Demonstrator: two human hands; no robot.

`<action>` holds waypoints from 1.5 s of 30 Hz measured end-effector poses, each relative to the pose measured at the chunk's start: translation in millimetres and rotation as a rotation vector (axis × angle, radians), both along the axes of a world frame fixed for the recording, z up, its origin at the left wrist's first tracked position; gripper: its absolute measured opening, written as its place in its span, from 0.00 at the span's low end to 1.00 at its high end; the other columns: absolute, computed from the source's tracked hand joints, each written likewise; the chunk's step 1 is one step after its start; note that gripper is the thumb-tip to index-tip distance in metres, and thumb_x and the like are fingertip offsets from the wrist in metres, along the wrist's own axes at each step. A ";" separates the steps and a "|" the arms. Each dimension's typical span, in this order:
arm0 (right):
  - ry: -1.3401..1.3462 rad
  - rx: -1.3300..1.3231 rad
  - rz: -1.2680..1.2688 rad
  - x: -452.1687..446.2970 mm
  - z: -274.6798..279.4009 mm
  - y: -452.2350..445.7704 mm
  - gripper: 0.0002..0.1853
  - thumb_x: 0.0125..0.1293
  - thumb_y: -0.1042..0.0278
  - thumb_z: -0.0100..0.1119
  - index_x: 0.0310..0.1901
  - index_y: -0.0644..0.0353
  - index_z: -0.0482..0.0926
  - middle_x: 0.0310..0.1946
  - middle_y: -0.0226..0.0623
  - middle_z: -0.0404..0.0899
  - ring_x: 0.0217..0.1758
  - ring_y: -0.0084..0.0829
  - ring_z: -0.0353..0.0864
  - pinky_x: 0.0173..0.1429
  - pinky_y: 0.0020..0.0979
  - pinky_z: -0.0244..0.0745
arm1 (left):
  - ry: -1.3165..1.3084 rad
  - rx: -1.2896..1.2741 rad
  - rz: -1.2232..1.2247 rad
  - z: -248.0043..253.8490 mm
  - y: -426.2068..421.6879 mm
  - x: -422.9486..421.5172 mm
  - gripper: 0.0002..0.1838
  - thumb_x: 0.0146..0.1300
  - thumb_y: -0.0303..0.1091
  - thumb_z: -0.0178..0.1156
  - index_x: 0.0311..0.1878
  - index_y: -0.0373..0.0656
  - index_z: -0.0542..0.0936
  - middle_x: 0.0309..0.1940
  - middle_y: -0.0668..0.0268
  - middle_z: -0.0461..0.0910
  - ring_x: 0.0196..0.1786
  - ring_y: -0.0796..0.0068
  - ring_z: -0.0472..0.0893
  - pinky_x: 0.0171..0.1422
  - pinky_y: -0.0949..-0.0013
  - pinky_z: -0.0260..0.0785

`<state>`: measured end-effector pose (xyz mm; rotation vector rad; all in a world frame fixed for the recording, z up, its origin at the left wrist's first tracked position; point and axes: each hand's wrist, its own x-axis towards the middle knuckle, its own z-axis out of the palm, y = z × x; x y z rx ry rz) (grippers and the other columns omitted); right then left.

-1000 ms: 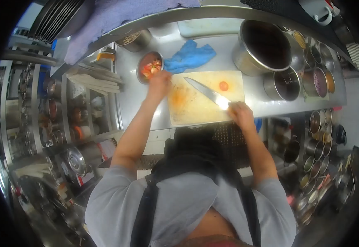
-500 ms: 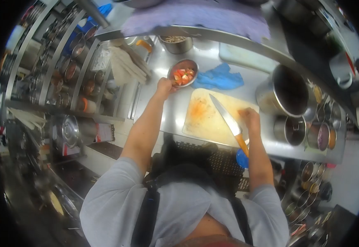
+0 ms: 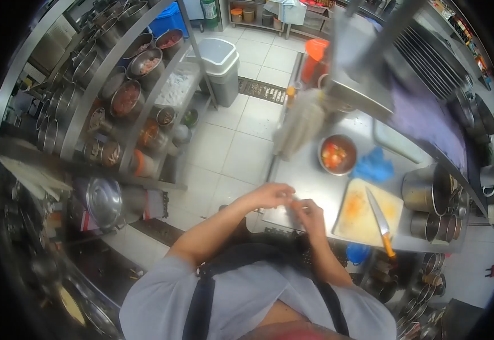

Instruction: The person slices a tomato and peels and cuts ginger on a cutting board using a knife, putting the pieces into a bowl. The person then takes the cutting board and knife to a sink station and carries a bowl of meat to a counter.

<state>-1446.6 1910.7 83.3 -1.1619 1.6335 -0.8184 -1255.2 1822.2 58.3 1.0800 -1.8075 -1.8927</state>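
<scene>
My left hand (image 3: 276, 195) and my right hand (image 3: 309, 214) meet over the near edge of the steel counter (image 3: 315, 184). Their fingers are bent and drawn together, the tips close to each other; whatever may be between them is too small to make out. Beyond them a metal bowl (image 3: 344, 169) of cut red and pale pieces stands on the counter, touched by neither hand. To the right lies a stained cutting board (image 3: 352, 224). A knife (image 3: 378, 212) rests across it, its orange handle sticking out past the near edge.
A crumpled blue cloth or glove (image 3: 374, 164) lies behind the board. Steel pots (image 3: 420, 190) stand at the right. On the left, a rack (image 3: 139, 124) holds many bowls of food. A grey bin (image 3: 219, 73) stands on the tiled floor behind it.
My view has swung left. My left hand has let go of the bowl, and my right hand has left the cutting board. Both have come together near the counter edge.
</scene>
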 end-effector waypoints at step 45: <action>0.266 0.070 -0.330 62.3 38.0 -783.9 0.14 0.65 0.67 0.62 0.49 0.65 0.81 0.33 0.42 0.84 0.30 0.30 0.82 0.37 0.30 0.77 | -1.032 -0.192 -0.073 -358.5 -876.9 310.1 0.28 0.58 0.50 0.57 0.54 0.36 0.80 0.50 0.40 0.79 0.56 0.49 0.79 0.60 0.51 0.70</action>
